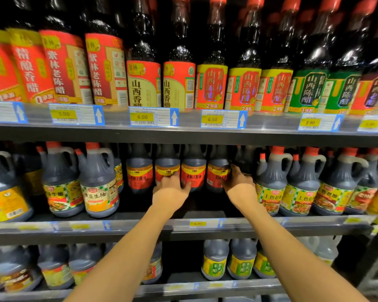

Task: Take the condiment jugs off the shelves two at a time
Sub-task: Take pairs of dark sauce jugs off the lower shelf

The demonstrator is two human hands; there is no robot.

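Two red-labelled jugs (167, 171) (217, 171) are clasped by left hand (169, 190) and right hand (238, 184); neighbouring jug (193, 171) could be toppled.

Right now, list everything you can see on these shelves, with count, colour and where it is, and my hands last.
Vinegar bottles: over a dozen, dark with red, yellow or green labels, top shelf.
Price tags: several, white and yellow with blue arrows, along the shelf edges.
Red-labelled jugs: four, dark, set back mid middle shelf.
Handled jugs: many, grey-dark with red caps, both ends of middle shelf.
Rice vinegar jugs: three showing, yellow-green labels, bottom shelf right.
Other jugs: several, blurred, bottom shelf left.
Left hand: at the second and third red-labelled jugs.
Right hand: on the fourth.
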